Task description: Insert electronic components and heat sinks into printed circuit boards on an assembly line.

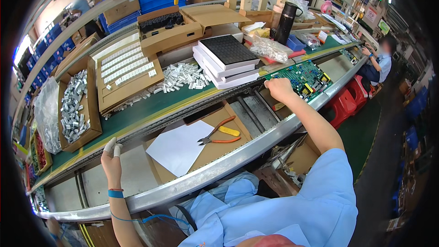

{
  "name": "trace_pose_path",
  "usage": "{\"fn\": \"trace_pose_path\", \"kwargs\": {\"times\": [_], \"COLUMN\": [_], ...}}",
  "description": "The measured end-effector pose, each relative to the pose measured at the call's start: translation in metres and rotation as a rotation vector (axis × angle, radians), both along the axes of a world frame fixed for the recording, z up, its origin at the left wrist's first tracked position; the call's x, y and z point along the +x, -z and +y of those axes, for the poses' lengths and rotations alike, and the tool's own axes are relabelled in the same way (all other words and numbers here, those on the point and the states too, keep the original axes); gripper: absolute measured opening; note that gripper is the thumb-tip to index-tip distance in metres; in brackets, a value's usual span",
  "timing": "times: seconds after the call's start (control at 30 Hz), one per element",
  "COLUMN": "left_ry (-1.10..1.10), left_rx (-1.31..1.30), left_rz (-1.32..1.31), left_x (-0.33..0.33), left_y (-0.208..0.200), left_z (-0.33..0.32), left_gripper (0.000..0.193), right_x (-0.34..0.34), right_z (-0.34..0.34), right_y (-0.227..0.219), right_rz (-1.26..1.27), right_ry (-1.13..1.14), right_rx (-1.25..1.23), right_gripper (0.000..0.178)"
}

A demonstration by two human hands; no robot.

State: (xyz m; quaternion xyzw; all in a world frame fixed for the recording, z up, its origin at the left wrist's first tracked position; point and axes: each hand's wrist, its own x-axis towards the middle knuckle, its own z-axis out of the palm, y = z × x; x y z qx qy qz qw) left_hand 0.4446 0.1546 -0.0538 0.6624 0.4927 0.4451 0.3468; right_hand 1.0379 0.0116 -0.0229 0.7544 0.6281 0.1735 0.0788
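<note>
Right hand (280, 89) has its grip curled at the left end of the green circuit board (298, 76), right beside the metal front rail (228, 157); can't tell if it's pinching. Left hand (111, 155) looks loose and empty. Board's probably light, stiff, fragile: grab bare edges, not components.

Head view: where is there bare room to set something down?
Bare: the white paper, left of the pliers; the grey panel between the left hand and the cardboard. Crowded: the far side of the green belt, with a carton, loose white pieces and a white stack.
</note>
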Motion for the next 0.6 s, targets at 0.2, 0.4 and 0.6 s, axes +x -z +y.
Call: {"fn": "trace_pose_path", "kwargs": {"times": [0.2, 0.4, 0.6], "left_ry": [-0.013, 0.017, 0.061], "left_rx": [-0.018, -0.023, 0.065], "left_rz": [-0.002, 0.004, 0.132], "left_x": [0.0, 0.01, 0.023], "left_y": [-0.008, -0.013, -0.023], "left_z": [-0.007, 0.002, 0.002], "left_gripper": [0.032, 0.033, 0.033], "right_x": [0.016, 0.038, -0.008], "right_z": [-0.001, -0.007, -0.007], "right_y": [0.004, 0.011, -0.017], "right_rz": [-0.081, -0.071, 0.099], "right_ry": [0.053, 0.096, 0.165], "right_rx": [0.016, 0.041, 0.073], "right_gripper": [0.015, 0.014, 0.014]}}
